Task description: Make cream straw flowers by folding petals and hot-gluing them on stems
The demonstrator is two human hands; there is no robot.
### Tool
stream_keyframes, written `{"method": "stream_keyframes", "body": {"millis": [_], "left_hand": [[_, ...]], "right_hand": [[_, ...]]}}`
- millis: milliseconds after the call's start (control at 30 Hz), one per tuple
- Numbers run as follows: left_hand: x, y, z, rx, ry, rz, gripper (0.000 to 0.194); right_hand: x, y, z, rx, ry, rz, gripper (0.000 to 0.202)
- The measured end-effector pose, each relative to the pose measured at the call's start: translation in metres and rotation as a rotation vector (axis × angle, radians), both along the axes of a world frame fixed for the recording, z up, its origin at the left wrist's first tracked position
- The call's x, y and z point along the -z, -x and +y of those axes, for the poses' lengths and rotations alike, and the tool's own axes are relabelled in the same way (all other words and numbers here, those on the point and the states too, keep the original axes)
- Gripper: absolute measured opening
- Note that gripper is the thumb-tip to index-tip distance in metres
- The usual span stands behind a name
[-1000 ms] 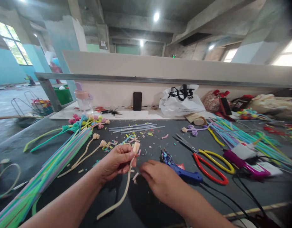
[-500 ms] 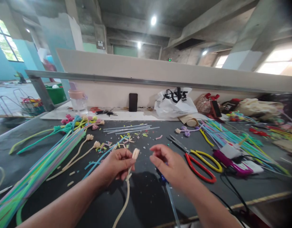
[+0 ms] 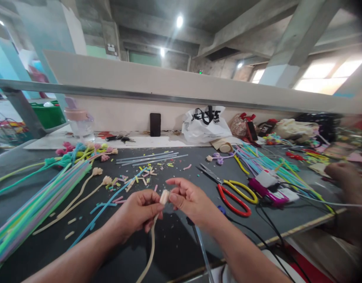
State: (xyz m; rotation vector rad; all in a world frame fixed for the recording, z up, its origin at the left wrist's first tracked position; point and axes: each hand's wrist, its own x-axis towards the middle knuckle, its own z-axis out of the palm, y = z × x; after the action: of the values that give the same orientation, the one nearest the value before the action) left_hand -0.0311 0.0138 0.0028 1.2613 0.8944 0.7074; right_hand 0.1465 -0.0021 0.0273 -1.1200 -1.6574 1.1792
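Observation:
My left hand (image 3: 147, 208) is closed around a cream fuzzy chenille flower (image 3: 164, 197), gripping it just below its bundled head. Its long stem (image 3: 152, 247) hangs down toward the front edge. At the right side of the head, my right hand (image 3: 188, 198) has its thumb and curled fingers touching the bundle, the index finger reaching above it. Under my right wrist lies a clear glue stick (image 3: 203, 245) running into a dark tool that is mostly hidden. Scissors (image 3: 228, 188) with one red and one yellow handle lie right of my right hand.
Bundled chenille stems (image 3: 48, 200) lie at left, with finished cream flowers (image 3: 104, 181) beside them. Cut scraps (image 3: 144, 177) and clear sticks (image 3: 151, 158) are behind my hands. A magenta device (image 3: 267, 192) with cables lies right. Another person's hand (image 3: 342, 177) is at far right.
My right hand has moved left to the chenille flower's head and its fingers have closed in on it. The view has turned right, bringing another person's arm into sight.

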Motion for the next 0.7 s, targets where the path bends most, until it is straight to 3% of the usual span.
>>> {"method": "stream_keyframes", "body": {"millis": [67, 167, 333, 533, 700], "left_hand": [[0.002, 0.004, 0.004, -0.045, 0.011, -0.021, 0.030], [0.006, 0.013, 0.012, -0.109, 0.014, -0.060, 0.031], [0.007, 0.020, 0.017, -0.110, 0.018, -0.080, 0.031], [0.009, 0.017, 0.017, -0.093, 0.025, -0.082, 0.030], [0.009, 0.019, 0.019, -0.115, 0.026, -0.124, 0.030]], "right_hand": [[-0.010, -0.019, -0.002, 0.009, -0.054, -0.148, 0.043], [-0.021, -0.051, -0.011, 0.074, -0.095, -0.568, 0.035], [-0.009, -0.076, -0.028, 0.027, -0.123, -0.978, 0.046], [0.018, -0.067, -0.021, 0.162, -0.194, -1.087, 0.054], [0.019, -0.071, -0.004, 0.310, -0.237, -0.939, 0.043]]}}
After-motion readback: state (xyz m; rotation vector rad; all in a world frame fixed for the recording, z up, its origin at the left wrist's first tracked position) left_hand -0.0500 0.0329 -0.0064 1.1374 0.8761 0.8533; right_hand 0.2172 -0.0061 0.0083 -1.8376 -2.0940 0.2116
